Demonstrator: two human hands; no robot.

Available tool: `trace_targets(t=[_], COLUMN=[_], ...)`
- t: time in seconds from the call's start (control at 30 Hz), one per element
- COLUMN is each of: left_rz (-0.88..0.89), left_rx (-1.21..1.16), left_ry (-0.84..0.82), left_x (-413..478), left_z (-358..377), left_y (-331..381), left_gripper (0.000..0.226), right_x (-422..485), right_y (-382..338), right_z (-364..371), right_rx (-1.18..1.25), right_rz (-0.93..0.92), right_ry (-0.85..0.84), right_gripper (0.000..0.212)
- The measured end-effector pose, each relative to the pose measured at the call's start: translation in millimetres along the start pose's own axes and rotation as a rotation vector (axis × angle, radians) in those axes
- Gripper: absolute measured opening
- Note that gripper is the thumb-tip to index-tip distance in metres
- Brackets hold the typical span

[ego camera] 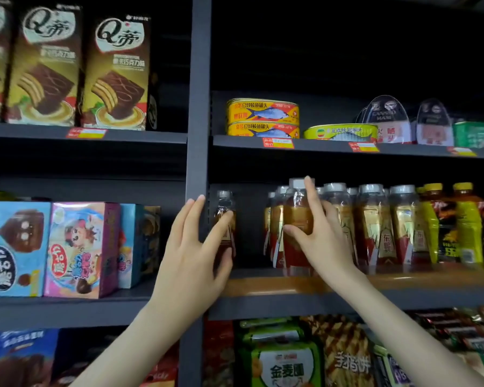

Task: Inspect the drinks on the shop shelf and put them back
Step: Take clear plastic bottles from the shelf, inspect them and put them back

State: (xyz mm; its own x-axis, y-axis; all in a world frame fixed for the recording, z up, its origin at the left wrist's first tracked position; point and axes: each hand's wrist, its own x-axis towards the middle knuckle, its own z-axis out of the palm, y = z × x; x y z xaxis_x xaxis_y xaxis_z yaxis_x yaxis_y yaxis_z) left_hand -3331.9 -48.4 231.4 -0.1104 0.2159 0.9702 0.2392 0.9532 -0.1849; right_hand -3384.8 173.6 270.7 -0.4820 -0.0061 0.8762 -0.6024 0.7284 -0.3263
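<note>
Two bare arms reach up to the drinks. The big shelf (pixel 291 303) holds a long row of bottles (pixel 375 224) on the right side. The right hand (pixel 324 241) is wrapped round the front bottle (pixel 298 216), thumb on its label and one finger up by the cap. This bottle stands near the shelf's front edge. The left hand (pixel 190 247) pinches a small lone bottle (pixel 224 208) between thumb and first finger, just beside the grey post (pixel 197 107). The right hand is squeezed against the row, so a quick pull could knock the others over. The left pinch looks thin, so that bottle might slip and fall.
</note>
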Motion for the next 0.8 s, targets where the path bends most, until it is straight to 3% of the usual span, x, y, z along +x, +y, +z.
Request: trace_targets(t=[0.1,0.23,0.33,0.67,0.8], left_rz=[0.032,0.087,0.047,-0.074,-0.027], left_rx=[0.006,-0.002,-0.005,0.058,0.056], left_ry=[0.024,0.057,0.129,0.191,0.178], left_x=[-1,-3,-1,8,15], left_z=[7,12,13,10,3], left_y=[-9,-22,-18,-23,-36], left_gripper=[0.048,0.046,0.047,0.058,0.053], right_x=[8,6,6,2,6], right_y=[3,9,13,-9,-34], right_z=[2,-10,-12,11,24], right_rx=[-0.069,0.078,0.035,-0.41,-0.558], right_rz=[0.015,0.127,0.107,0.003,-0.211], right_ry=[-0.085,-0.353,-0.416,-0.254,-0.112], right_gripper=[0.096,0.091,0.096,0.096,0.099])
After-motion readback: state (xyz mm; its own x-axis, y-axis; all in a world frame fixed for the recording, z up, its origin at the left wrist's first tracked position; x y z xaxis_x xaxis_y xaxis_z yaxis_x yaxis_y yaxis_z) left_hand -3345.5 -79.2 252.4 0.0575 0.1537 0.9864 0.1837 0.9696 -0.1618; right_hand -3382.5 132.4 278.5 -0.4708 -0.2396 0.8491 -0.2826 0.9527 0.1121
